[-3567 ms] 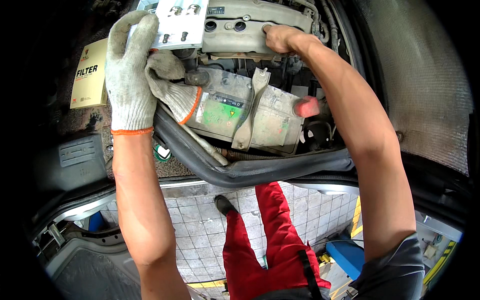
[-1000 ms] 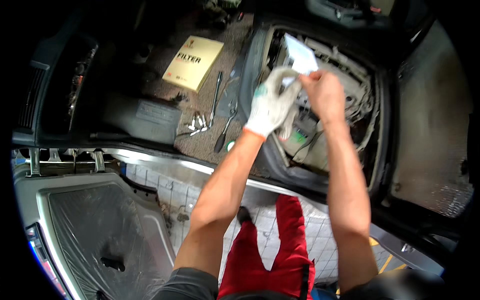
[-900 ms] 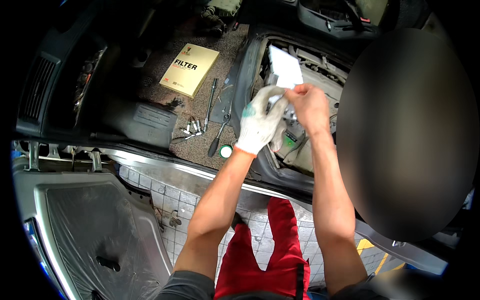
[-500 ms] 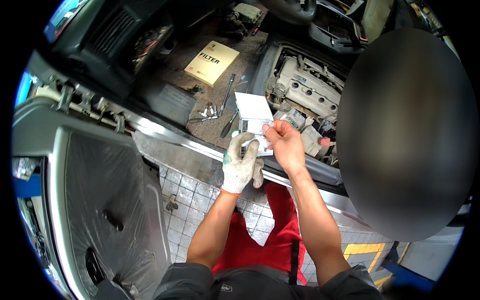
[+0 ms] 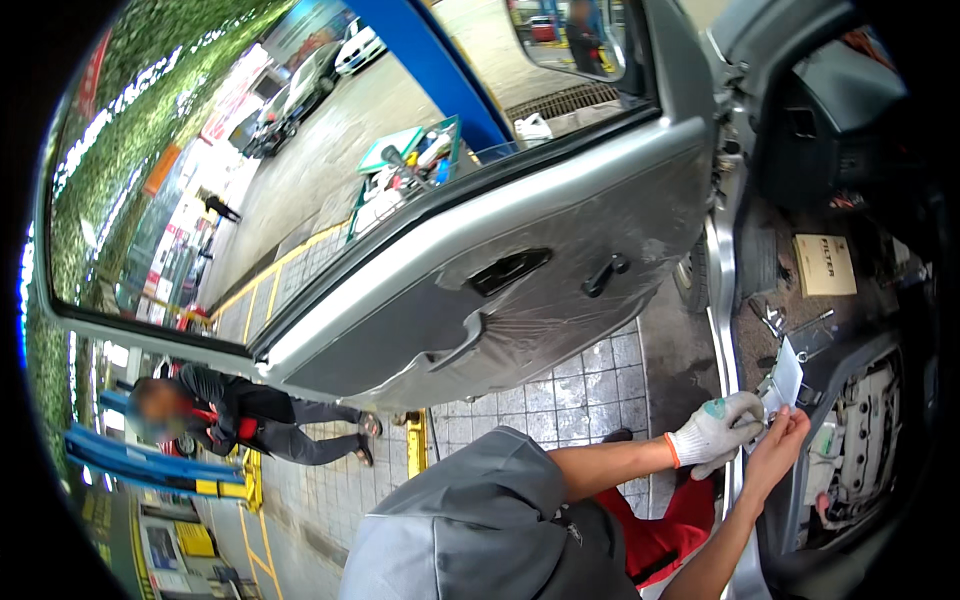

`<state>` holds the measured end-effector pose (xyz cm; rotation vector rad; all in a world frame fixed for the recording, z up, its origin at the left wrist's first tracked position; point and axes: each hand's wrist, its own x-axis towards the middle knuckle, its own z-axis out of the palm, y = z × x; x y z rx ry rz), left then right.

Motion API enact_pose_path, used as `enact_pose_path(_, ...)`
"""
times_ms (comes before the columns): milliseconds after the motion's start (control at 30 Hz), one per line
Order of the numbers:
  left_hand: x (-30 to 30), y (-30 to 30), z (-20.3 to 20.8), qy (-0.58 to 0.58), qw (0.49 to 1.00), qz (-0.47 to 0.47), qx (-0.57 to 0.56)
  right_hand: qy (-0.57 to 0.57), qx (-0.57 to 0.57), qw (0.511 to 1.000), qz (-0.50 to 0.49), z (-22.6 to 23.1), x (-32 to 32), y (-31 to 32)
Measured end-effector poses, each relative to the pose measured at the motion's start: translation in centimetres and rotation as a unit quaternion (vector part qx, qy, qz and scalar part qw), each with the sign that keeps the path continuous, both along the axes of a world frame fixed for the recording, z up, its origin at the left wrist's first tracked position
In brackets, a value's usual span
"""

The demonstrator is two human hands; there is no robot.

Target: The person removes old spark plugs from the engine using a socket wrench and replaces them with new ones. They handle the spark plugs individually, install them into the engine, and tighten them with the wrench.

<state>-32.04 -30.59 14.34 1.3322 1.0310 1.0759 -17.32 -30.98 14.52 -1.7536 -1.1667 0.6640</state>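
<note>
My left hand (image 5: 718, 432), in a white knitted work glove with an orange cuff, has its fingers curled at the near side of a small white box (image 5: 787, 378). The box's flap stands up, and my fingers hide its lower part. My bare right hand (image 5: 780, 440) is closed against the same box, thumb and fingertips together. What its fingertips pinch is too small to make out. The box is over the sill, beside the exposed engine (image 5: 865, 450). Just past it on the cab floor lie metal hand tools (image 5: 770, 318).
A yellow filter box (image 5: 825, 265) rests on the cab floor. The open vehicle door (image 5: 600, 330), partly covered in plastic film, spans my left side. Beyond it stand a loaded tool cart (image 5: 405, 165) and a blue post (image 5: 440, 70). Another person (image 5: 250, 415) stands on the tiled floor.
My view has swung left, bringing the door, workshop and another person into sight. The box, both hands and the engine now appear at the right. My hands are still at the box.
</note>
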Motion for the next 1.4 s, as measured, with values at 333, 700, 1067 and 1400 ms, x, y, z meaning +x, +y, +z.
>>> enact_pose_path(333, -4.0, -1.0, 5.7, -0.015, 0.993, -0.009, -0.121, 0.084, 0.038, 0.995, 0.029, -0.4, -1.8, 1.1)
enact_pose_path(700, -5.9, -1.4, 4.3, -0.011, 0.995, -0.006, -0.104, 0.000, 0.140, 0.986, -0.090, 1.9, -4.1, 1.2)
enact_pose_path(1067, -11.2, -1.1, 4.0, 0.031, 0.991, 0.115, -0.058, 0.403, -0.065, 0.910, -0.078, 4.5, -2.4, -1.7)
enact_pose_path(1400, -12.9, -1.2, 0.7, -0.019, 0.983, 0.151, -0.105, 0.386, -0.162, 0.906, 0.063, -5.8, -0.9, -5.1)
